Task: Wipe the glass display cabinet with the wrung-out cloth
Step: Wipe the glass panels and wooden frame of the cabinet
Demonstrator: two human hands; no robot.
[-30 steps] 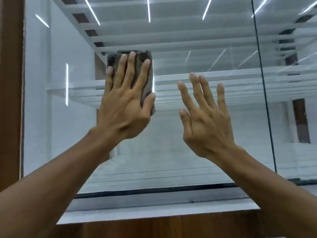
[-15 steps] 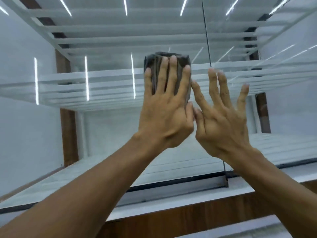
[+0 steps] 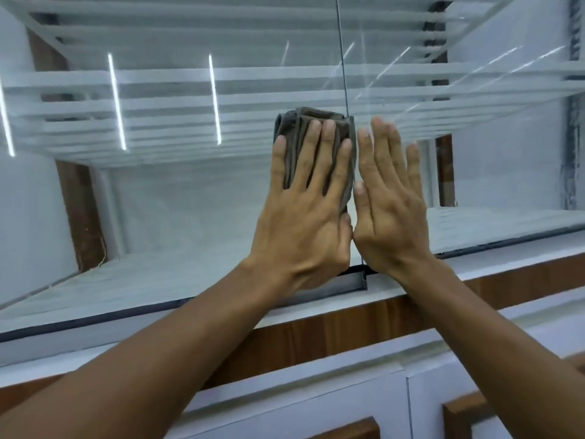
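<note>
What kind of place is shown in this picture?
Likely a shop or showroom, though it could be a home: a glass display cabinet with white shelves inside, set above white cupboard doors with wood trim. The left hand presses a cloth on the glass.

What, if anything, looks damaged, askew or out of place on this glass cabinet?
Only the dark strip at the cabinet's far right: it looks mottled, like worn or stained finish. The glass shows no cracks; the folded cloth lies flat under the left hand.
</note>
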